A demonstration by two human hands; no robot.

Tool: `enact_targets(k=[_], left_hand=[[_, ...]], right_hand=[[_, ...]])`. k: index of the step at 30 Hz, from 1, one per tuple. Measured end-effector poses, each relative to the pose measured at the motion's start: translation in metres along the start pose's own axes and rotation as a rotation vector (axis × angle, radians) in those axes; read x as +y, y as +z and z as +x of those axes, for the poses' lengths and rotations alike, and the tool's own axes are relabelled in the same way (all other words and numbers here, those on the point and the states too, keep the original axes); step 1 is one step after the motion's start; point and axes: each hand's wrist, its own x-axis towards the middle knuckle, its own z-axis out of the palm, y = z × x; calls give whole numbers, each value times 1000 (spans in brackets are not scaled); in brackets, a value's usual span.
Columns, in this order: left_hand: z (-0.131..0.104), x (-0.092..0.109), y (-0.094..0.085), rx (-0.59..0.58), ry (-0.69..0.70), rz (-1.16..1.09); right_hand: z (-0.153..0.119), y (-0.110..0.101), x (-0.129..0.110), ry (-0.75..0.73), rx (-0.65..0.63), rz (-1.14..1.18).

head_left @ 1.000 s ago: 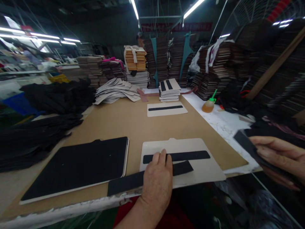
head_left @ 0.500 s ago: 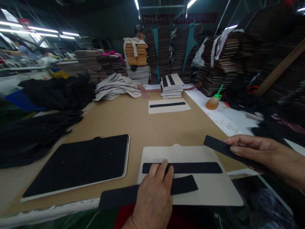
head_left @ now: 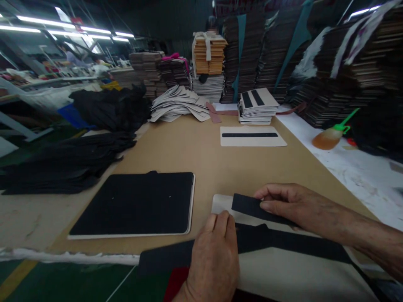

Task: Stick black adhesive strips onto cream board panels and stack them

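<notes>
A cream card panel (head_left: 283, 272) lies at the near edge of the brown table, with a black strip (head_left: 299, 242) across it. My left hand (head_left: 215, 258) presses flat on a second black strip (head_left: 163, 259) that juts left past the panel. My right hand (head_left: 294, 205) pinches a third black strip (head_left: 252, 207) and holds it over the panel's far edge, its free end pointing left.
A black pad (head_left: 135, 205) lies left of the panel. Farther back are a cream panel with one strip (head_left: 252, 136), a stack of striped panels (head_left: 256, 107), fanned cards (head_left: 176, 107), black fabric piles (head_left: 78, 159), an orange glue bottle (head_left: 329, 137) and tall board stacks.
My right hand has carried its black strip from the right in over the panel. The view has shifted right and closer. My left hand stays pressed on its strip.
</notes>
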Motion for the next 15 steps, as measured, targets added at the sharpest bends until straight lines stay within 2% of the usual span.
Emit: enact_targets(k=[3, 8, 15], left_hand=[[-1, -5, 4, 113, 49, -58], [-1, -9, 5, 374, 86, -101], [-3, -11, 9, 480, 70, -30]], right_hand=[[20, 11, 1, 57, -188, -257], [39, 25, 3, 31, -232, -360], [48, 32, 6, 24, -256, -319]])
